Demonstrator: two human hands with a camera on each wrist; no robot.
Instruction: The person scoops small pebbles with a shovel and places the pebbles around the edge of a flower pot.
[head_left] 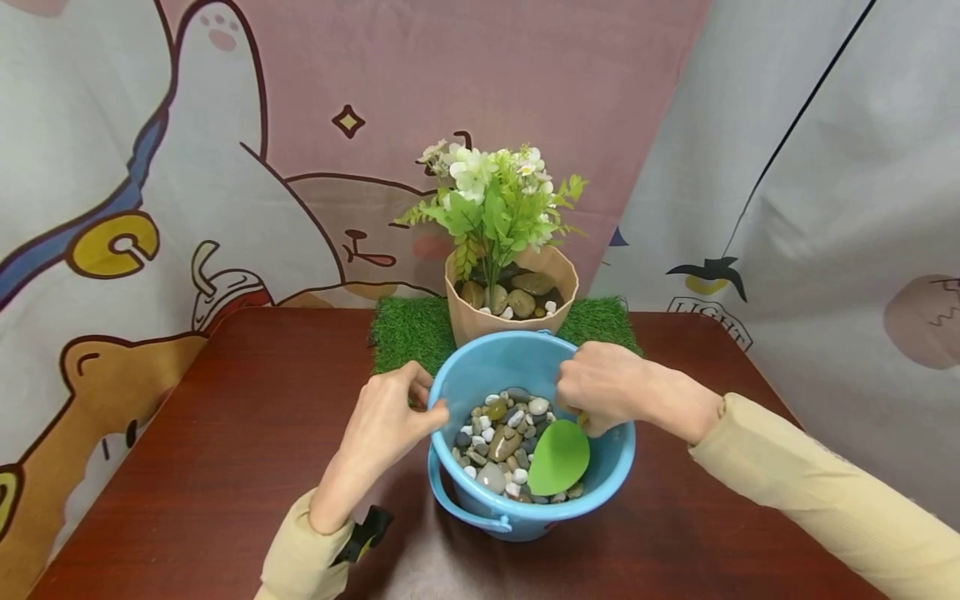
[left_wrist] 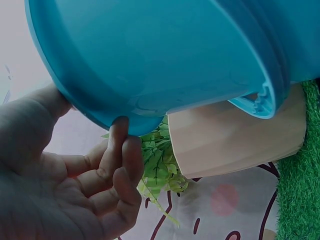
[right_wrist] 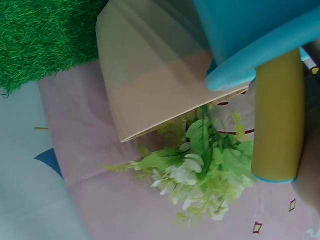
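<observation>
A light blue bucket (head_left: pixel 491 367) stands on the table with small pebbles (head_left: pixel 506 442) of mixed colours inside. My left hand (head_left: pixel 390 412) pinches the bucket's left rim between thumb and fingers; in the left wrist view, the thumb and a fingertip (left_wrist: pixel 119 125) meet the rim. Over the bucket's right side, my right hand (head_left: pixel 603 383) grips a small toy shovel by its yellow handle (right_wrist: pixel 277 120). The shovel's green leaf-shaped blade (head_left: pixel 558 458) points down into the bucket, lying over the pebbles. Its lower edge is close to the stones; whether it touches them I cannot tell.
Directly behind the bucket, a beige flowerpot (head_left: pixel 468 321) holds larger stones and white artificial flowers (head_left: pixel 487 183). It stands on a green grass mat (head_left: pixel 408 333). The bucket's blue carrying handle (head_left: pixel 457 512) hangs at the front left. A printed cloth (head_left: pixel 562 83) hangs behind the brown table (head_left: pixel 285 383).
</observation>
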